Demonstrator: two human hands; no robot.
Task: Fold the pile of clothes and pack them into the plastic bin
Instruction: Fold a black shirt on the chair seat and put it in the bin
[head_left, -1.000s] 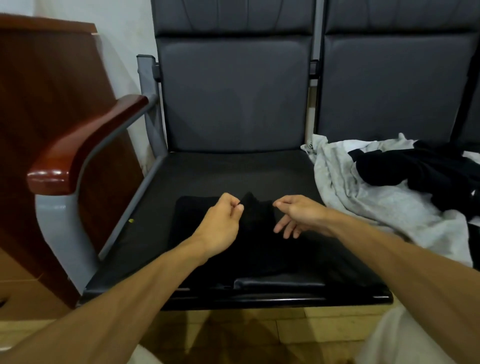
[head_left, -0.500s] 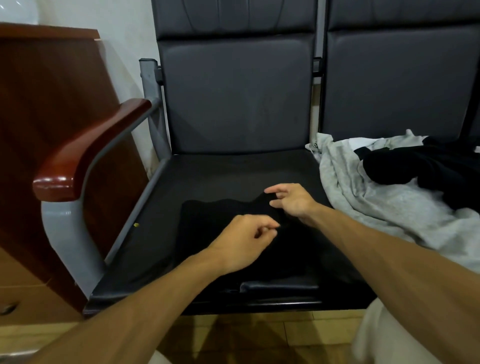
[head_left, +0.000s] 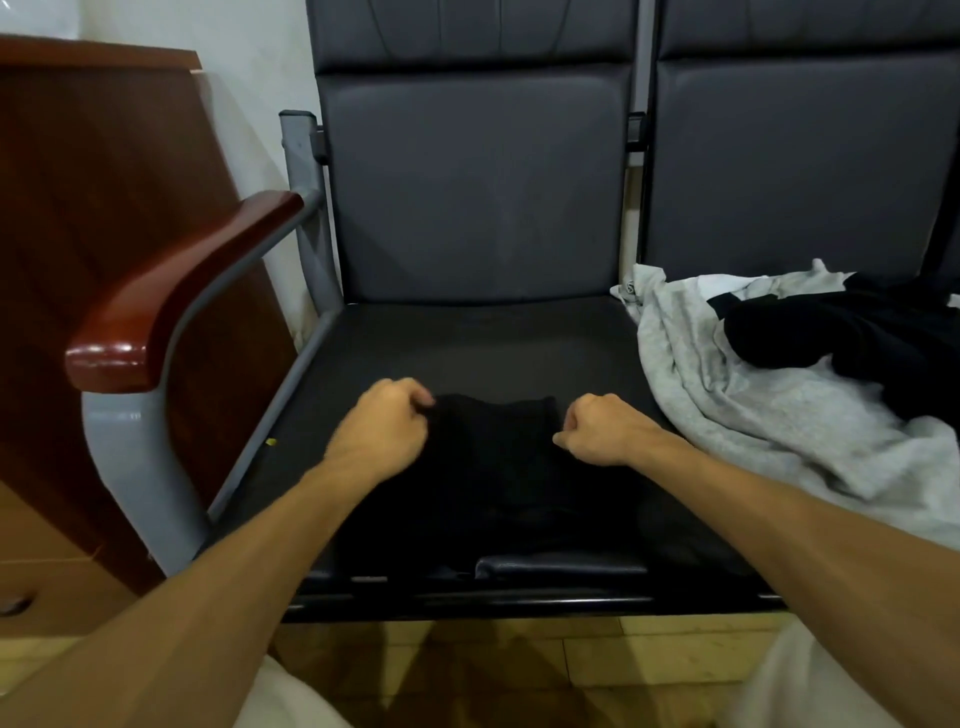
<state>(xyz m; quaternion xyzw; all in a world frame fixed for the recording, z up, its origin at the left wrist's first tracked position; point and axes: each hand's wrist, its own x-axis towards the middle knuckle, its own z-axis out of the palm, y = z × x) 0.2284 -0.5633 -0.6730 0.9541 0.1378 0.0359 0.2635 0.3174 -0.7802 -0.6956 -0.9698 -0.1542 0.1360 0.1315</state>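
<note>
Head view, one moment. Item 1: folded black garment (head_left: 493, 467), lying flat on the near half of the left seat of the bench (head_left: 467, 343); its far edge runs straight between the two hands, and its near outline is hard to tell against the dark seat. Item 2: left hand (head_left: 387, 426), knuckles up, fingers curled, pinching the far left corner of the folded black garment. Item 3: right hand (head_left: 602, 428), knuckles up, fingers curled into a fist round the far right corner of the same garment. Both forearms reach in from the lower edge of the view, bare. Item 4: pile of clothes on the neighbouring right seat, well apart from the hands, made up of a crumpled grey garment (head_left: 753, 405) that spills over the gap between the seats, and a crumpled black garment (head_left: 841, 327) resting on top of it. Item 5: dark padded backrest (head_left: 478, 182), upright behind the left seat. Item 6: glossy reddish wooden armrest (head_left: 171, 301) on a grey metal frame, at the left end of the bench. Item 7: reddish-brown wooden cabinet (head_left: 104, 182), just beside the armrest. Item 8: small yellow speck (head_left: 270, 442) at the seat's left edge. Item 9: tiled floor (head_left: 467, 665) below the front of the bench.
</note>
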